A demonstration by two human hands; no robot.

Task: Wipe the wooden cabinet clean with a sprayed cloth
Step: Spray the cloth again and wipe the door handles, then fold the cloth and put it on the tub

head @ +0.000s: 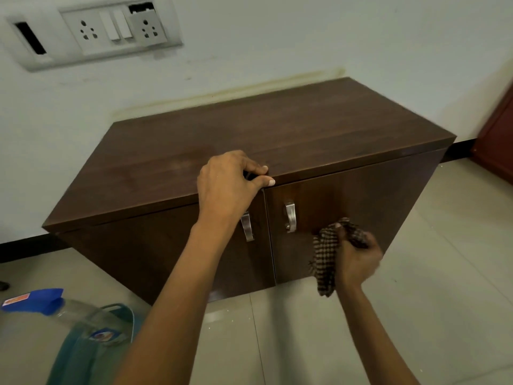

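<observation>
A plain indoor room, likely in a home: a low wooden cabinet (249, 140) stands against a pale painted wall (305, 37) carrying a switch and socket panel (116, 26). The floor (416, 273) is glossy tile with black skirting (25, 245), and a reddish door (497, 140) shows at right.

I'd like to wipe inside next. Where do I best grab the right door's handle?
Take the metal handle on the right door at its bowed middle, fingers hooked behind it from the right; it stands upright and arches off the door.

Door handle (248, 231) on cabinet (194, 148) half behind wrist of left hand (227, 184), cloth (326, 254) partly buried in right hand (358, 261), bottle (41, 301) blurred
</observation>
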